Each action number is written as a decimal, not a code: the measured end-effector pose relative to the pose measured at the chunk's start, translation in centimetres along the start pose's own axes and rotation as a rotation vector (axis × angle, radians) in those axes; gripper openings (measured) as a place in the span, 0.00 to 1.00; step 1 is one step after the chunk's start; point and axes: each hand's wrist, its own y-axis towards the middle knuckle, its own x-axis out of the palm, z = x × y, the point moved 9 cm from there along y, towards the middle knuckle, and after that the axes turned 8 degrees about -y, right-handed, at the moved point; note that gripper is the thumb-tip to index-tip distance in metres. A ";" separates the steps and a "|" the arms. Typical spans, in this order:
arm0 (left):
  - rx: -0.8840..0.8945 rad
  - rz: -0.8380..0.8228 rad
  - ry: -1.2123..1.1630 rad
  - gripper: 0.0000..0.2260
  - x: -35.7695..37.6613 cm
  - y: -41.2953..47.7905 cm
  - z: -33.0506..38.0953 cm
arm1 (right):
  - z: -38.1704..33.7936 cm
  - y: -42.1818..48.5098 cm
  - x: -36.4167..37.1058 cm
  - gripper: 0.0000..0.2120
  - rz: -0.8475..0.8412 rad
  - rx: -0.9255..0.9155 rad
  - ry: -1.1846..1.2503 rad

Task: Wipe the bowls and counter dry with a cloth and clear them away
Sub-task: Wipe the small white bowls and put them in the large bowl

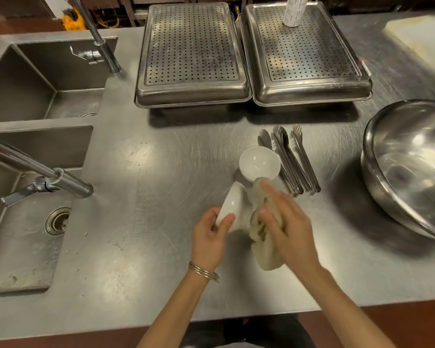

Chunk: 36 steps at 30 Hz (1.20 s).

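Note:
My left hand (210, 234) grips a small white bowl (232, 205) tipped on its side just above the steel counter (148, 197). A crumpled beige cloth (261, 237) is pressed against that bowl by my right hand (286, 227), whose fingers are spread over the cloth; the hand is blurred. A second white bowl (259, 163) stands upright on the counter just behind, touching the top of the cloth. Small water drops dot the counter near the sinks.
Metal tongs and a fork (291, 159) lie right of the upright bowl. A large steel mixing bowl (409, 167) sits at far right. Two perforated steel trays (191, 54) (304, 51) stand behind. Two sinks (35, 79) (23, 222) with faucets fill the left.

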 end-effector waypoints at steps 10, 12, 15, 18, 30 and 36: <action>-0.118 -0.092 -0.358 0.08 0.3 -1.0 0.0 | 3.9 4.1 2.0 0.13 -0.220 0.139 -0.104; -0.191 -0.063 -0.432 0.09 0.0 -1.0 -0.7 | 4.1 4.0 0.8 0.14 -0.128 0.149 -0.049; -0.272 -0.057 -0.515 0.11 1.0 -0.7 -0.6 | -0.2 3.5 -0.8 0.17 0.085 -0.037 -0.163; -0.356 0.011 -0.680 0.13 1.8 -0.3 -0.2 | -4.2 1.5 0.1 0.15 0.251 -0.225 -0.417; -0.858 -0.042 -1.230 0.23 5.1 -0.9 -1.6 | -2.4 -2.9 3.8 0.13 0.126 -0.373 -0.388; -0.727 0.084 -1.185 0.15 2.6 -0.3 -2.5 | -0.8 -1.6 0.6 0.19 0.294 -0.270 -0.281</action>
